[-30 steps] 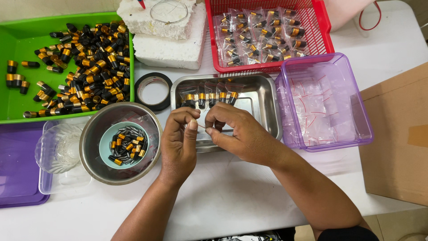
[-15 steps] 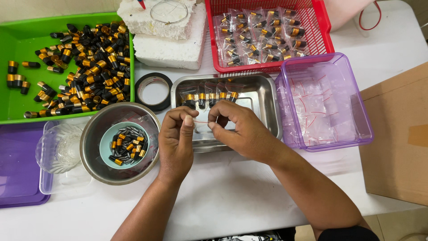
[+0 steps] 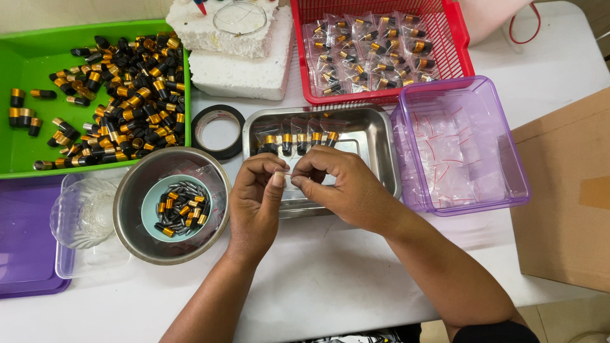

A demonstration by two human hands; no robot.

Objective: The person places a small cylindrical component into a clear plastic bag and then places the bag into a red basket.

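Observation:
My left hand and my right hand meet over the front of a steel tray, fingertips pinched together on a small clear plastic bag that is mostly hidden by the fingers. In the tray's far part lies a row of small bagged black-and-gold caps. Just left of my left hand stands a round steel bowl holding a pale teal dish of small black-and-gold pieces.
A green tray full of black-and-gold caps sits far left. A red basket of bagged pieces and a white foam block stand at the back. A purple clear box of empty bags, a tape roll, and a cardboard box lie around.
Both hands have stayed over the steel tray, fingers shifting slightly while working the small bag; the fingertips are now pressed closer together.

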